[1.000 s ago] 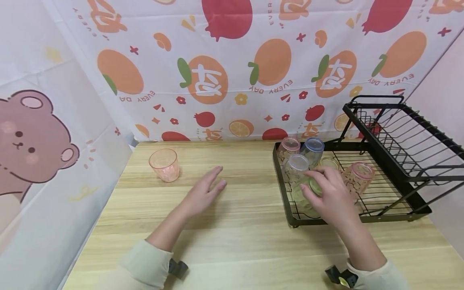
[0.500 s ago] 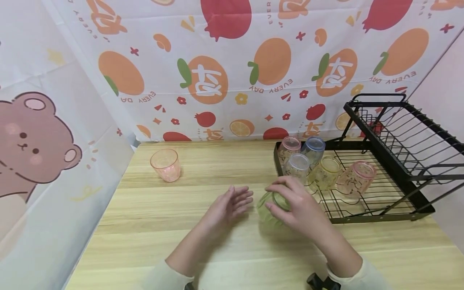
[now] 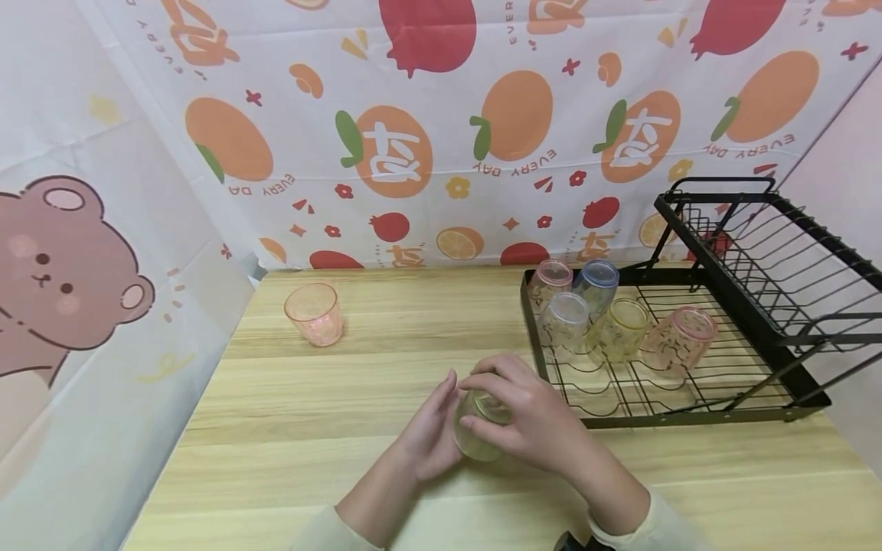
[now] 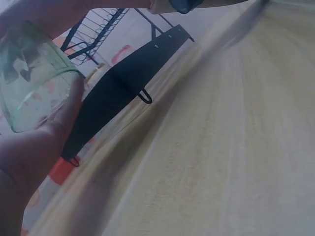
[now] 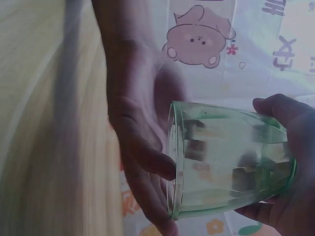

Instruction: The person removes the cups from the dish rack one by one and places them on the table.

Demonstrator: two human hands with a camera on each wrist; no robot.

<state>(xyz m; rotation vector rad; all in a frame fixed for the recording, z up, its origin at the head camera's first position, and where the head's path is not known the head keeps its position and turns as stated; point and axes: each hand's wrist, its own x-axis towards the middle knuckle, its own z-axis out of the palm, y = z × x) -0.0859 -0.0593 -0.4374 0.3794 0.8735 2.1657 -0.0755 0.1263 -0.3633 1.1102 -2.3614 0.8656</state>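
Head view, right hand (image 3: 529, 415): pinches green cup (image 3: 475, 438) by base, left of dish rack (image 3: 689, 418).
Left hand (image 3: 429, 444): fingers relaxed against cup.

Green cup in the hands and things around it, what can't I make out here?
Green cup: head view, partly covered by the right hand.
Left hand: head view, most fingers hidden by the green cup.
Rack cups: left wrist view, mostly hidden by the rack.
Right hand: right wrist view, cut off by right edge.
Rack: head view, partly cut off by right edge.
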